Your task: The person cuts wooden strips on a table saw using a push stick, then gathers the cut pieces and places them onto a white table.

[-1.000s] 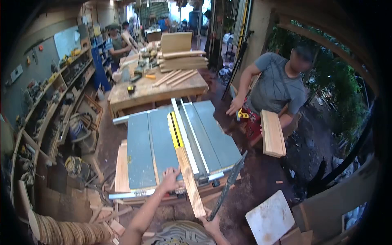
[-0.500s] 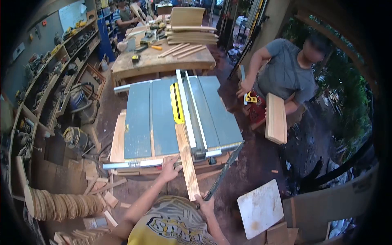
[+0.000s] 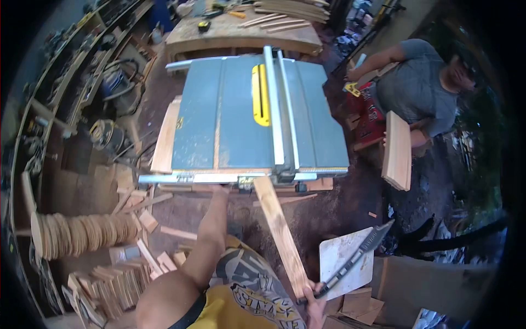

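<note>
My right hand [image 3: 313, 301] is closed around the lower end of a long, narrow wooden board [image 3: 282, 236]. The same hand also grips a black push stick [image 3: 359, 256], which points up and to the right. The board slants from my hand up to the front edge of a table saw [image 3: 196, 131], its far end at the front rail. My left hand [image 3: 220, 188] reaches under that front edge, its fingers hidden. On the saw top are a yellow insert [image 3: 261, 94] and a long metal fence [image 3: 276, 104].
To the right, a co-worker [image 3: 411, 82] holds a stack of boards [image 3: 397, 151] and a yellow-handled tool [image 3: 352, 88]. A workbench [image 3: 241, 38] stands beyond the saw. Wooden discs [image 3: 87, 233] and offcuts lie at left; a white panel [image 3: 335, 252] is at right.
The board has come back off the saw top toward me, and the push stick has swung right. My left hand has gone from beside the board to under the saw's front edge.
</note>
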`<state>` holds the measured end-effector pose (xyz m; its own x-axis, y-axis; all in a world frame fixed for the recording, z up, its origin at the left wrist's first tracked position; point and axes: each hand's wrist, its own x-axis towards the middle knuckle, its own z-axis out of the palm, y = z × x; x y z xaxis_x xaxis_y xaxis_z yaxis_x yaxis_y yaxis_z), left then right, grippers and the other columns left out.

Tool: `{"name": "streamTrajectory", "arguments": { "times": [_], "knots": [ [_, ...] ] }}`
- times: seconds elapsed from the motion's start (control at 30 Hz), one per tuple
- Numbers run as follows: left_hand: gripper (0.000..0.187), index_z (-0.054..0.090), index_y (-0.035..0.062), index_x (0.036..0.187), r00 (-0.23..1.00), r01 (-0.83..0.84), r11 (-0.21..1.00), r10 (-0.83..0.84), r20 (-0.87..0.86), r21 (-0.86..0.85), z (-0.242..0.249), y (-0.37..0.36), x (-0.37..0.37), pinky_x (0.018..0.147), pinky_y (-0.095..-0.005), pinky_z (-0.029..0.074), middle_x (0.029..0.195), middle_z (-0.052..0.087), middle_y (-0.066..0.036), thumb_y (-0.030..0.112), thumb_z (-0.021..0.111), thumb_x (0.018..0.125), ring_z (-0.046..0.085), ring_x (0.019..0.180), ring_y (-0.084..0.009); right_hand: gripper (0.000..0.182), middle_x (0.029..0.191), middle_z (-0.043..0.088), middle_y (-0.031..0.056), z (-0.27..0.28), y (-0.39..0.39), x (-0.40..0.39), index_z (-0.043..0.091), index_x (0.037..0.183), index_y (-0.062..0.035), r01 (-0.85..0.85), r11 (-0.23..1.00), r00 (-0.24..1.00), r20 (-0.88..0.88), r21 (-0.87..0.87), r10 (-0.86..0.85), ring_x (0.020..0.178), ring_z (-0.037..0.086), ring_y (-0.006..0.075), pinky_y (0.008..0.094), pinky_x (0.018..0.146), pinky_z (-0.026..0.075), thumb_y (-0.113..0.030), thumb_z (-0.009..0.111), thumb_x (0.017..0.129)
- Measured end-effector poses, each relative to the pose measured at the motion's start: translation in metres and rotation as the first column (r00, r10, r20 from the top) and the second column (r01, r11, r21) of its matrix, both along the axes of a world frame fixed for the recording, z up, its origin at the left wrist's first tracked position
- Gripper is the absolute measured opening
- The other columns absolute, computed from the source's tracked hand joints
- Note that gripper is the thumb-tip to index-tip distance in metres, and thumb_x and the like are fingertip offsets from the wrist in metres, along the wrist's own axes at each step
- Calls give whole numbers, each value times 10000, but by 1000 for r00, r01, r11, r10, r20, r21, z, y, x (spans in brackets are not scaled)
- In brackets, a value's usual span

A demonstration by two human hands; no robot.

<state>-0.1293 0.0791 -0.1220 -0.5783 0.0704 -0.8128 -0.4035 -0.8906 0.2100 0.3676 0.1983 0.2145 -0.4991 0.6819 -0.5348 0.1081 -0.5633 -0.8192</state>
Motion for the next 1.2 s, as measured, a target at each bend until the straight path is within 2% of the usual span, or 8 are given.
{"name": "streamTrajectory", "arguments": {
  "times": [0.1, 0.3, 0.43, 0.53, 0.67, 0.87, 1.03, 1.2],
  "knots": [
    [499, 577, 103, 1156, 997, 76, 997, -76, 30, -27, 8, 6, 4, 784, -411, 513, 1024, 630, -107, 516, 371, 964, 597, 910, -230, 343, 1028, 636, 84, 48, 12, 31, 572, 1153, -50, 28, 998, 977, 211, 50, -38, 734, 582, 145, 287, 572, 492, -77, 698, 835],
    [458, 632, 102, 1082, 836, 541, 817, -549, 19, -202, 39, -54, 71, 703, -394, 532, 943, 664, -105, 471, 390, 963, 628, 830, -232, 287, 859, 527, -9, 129, 50, 25, 472, 850, -115, 37, 937, 909, 378, 346, -175, 626, 440, 67, 227, 472, 347, -13, 732, 786],
    [443, 711, 51, 955, -78, 627, -260, -959, 273, -734, 3, -84, 127, 758, -335, 520, 944, 695, -140, 414, 458, 980, 658, 856, -199, 292, 908, 608, 45, 149, 67, 29, 460, 907, -119, 149, 952, 915, 327, 267, -235, 559, 428, 69, 221, 451, 330, -33, 710, 783],
    [383, 693, 11, 1108, -420, 524, -387, -892, 166, -759, 209, -38, 118, 864, -299, 495, 1021, 697, -169, 343, 565, 965, 652, 975, -174, 323, 837, 627, 62, 138, 58, -6, 457, 1057, -85, 241, 909, 900, 273, 341, -340, 555, 466, 84, 244, 464, 372, -69, 679, 824],
    [610, 375, 20, 1439, -78, 842, 286, -776, -626, -458, 350, 3, 96, 971, -318, 450, 1289, 581, -123, 286, 620, 948, 536, 1184, -175, 447, 941, 596, 90, 106, 66, -81, 369, 922, -134, 66, 983, 987, -158, 172, -38, 858, 568, 151, 309, 763, 487, -12, 765, 754],
    [514, 371, -2, 1346, 619, 552, 691, -714, -326, -466, 384, 23, 76, 903, -352, 513, 1184, 571, -149, 253, 596, 961, 596, 1050, -217, 335, 815, 580, 22, 37, 22, -227, 442, 864, -75, -371, 867, 927, 68, 332, 370, 790, 518, 96, 293, 716, 469, -175, 758, 816],
    [374, 523, -12, 1217, 553, 160, 178, -831, -61, -971, 266, -45, -32, 853, -354, 477, 1066, 621, -120, 293, 504, 1001, 610, 930, -228, 393, 685, 572, 66, 36, 37, -265, 467, 820, -46, -326, 869, 940, 224, 373, 256, 654, 537, 156, 327, 611, 463, -321, 748, 833],
    [434, 512, -29, 1287, 565, -179, -65, -824, -48, -982, 244, -40, -82, 942, -443, 412, 1135, 582, -244, 281, 467, 986, 549, 1064, -400, 391, 740, 621, 198, 19, 106, -268, 556, 945, -22, -424, 669, 859, 505, 610, 84, 727, 633, 374, 441, 641, 479, -373, 702, 854]
  ]
}}
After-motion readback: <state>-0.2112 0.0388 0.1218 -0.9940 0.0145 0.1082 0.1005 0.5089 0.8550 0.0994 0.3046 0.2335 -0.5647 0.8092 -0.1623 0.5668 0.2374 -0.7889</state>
